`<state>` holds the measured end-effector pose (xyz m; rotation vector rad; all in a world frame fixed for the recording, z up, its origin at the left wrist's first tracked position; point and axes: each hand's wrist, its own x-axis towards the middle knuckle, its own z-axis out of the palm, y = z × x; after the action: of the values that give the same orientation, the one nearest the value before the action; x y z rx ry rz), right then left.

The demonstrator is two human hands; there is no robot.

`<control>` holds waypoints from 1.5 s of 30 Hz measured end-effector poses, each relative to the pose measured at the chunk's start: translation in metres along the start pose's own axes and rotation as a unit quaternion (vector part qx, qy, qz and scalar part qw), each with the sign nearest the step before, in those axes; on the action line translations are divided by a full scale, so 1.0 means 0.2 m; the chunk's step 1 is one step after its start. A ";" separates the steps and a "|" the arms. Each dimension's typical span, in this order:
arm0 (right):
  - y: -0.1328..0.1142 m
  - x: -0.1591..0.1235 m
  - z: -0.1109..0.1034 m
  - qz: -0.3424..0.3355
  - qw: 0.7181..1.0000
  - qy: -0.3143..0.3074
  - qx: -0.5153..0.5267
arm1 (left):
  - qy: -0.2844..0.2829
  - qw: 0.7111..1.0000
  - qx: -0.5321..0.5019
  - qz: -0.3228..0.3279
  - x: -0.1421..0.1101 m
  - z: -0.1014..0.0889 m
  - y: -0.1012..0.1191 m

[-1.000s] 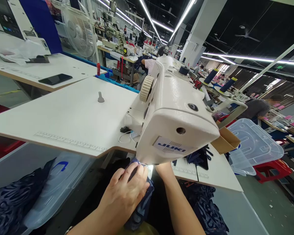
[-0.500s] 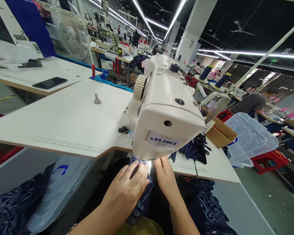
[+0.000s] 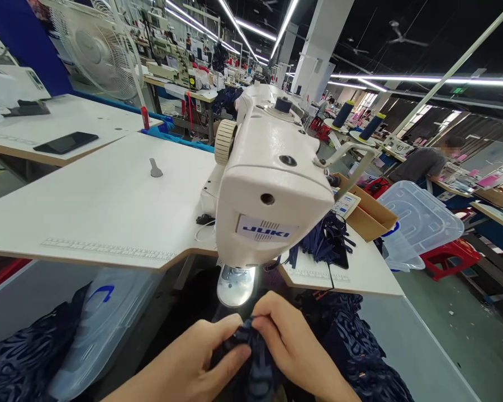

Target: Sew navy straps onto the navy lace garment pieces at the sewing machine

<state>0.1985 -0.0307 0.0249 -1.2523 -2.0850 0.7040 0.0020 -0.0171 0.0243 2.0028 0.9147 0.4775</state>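
Note:
Both hands pinch a piece of dark navy patterned fabric point(image 3: 260, 365), held below and in front of the sewing machine point(image 3: 272, 184). My left hand point(image 3: 205, 357) grips its upper left edge between thumb and fingers. Close beside it, my right hand point(image 3: 287, 340) has thumb and forefinger closed on the top edge. The fabric hangs down from the fingers, apart from the machine. Lit by the machine's lamp, the bare metal sewing bed point(image 3: 236, 287) shows under the white head. The lower part of the fabric merges with dark material in my lap.
Navy strips point(image 3: 324, 240) lie on the table's right side near a cardboard box point(image 3: 371, 215). A small grey metal piece point(image 3: 155, 168) rests on the white tabletop point(image 3: 109, 206). Patterned fabric piles point(image 3: 360, 346) hang right; a clear plastic lid point(image 3: 104, 329) leans left. A person point(image 3: 421, 162) sits far right.
Both hands have drawn the fabric away from under the machine head, down toward me. The metal bed is now uncovered. The view has shifted slightly.

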 end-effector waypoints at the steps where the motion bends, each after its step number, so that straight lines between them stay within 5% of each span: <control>1: 0.01 0.03 0.02 -0.040 0.996 0.032 -0.077 | -0.025 0.999 -0.036 -0.029 -0.01 -0.01 -0.01; 3: 0.03 0.09 0.09 -0.118 0.964 0.091 -0.221 | -0.020 0.996 -0.047 -0.071 -0.01 -0.03 -0.05; 6: 0.08 0.20 0.16 -0.148 0.923 0.127 -0.332 | 0.135 0.977 0.142 -0.088 0.01 -0.04 -0.12; 8: 0.09 0.23 0.18 -0.113 0.921 0.134 -0.348 | 0.283 0.911 0.299 -0.025 0.02 -0.04 -0.15; 10: 0.09 0.24 0.17 -0.056 0.931 0.148 -0.330 | 0.366 0.849 0.375 0.074 0.04 -0.03 -0.17; 14: 0.12 0.22 0.16 0.103 0.975 0.153 -0.126 | 0.292 0.860 0.365 0.205 0.06 0.03 -0.20; 19: 0.17 0.20 0.16 0.133 0.975 0.137 0.116 | 0.296 0.866 0.357 0.187 0.09 0.07 -0.19; 25: 0.17 0.23 0.16 0.154 0.969 0.172 0.083 | 0.306 0.864 0.383 0.114 0.11 0.10 -0.12; 45: 0.22 0.24 0.19 0.151 0.969 0.195 0.034 | 0.322 0.838 0.428 0.105 0.12 0.14 -0.13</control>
<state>0.1789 0.0251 -0.0206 -1.5474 -1.5593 0.5931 0.0251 -0.0044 -0.0128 2.8424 1.5128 1.0470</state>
